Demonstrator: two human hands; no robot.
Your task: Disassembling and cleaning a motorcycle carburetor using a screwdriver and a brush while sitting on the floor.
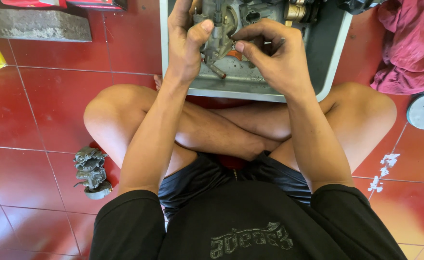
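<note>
Over the tray [334, 62], the left hand [185, 41] clamps the carburetor [217, 41] while right hand [274, 55] fingertips pinch its side; it looks rigid, dense, oily-slick, best gripped by the body.

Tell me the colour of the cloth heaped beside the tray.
The cloth is magenta-pink, seen best at the head view's upper right.

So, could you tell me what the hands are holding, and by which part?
Both hold one grey metal carburetor over the tray. The left hand grips its left side, thumb on top; the right hand pinches its right side with fingertips.
</note>
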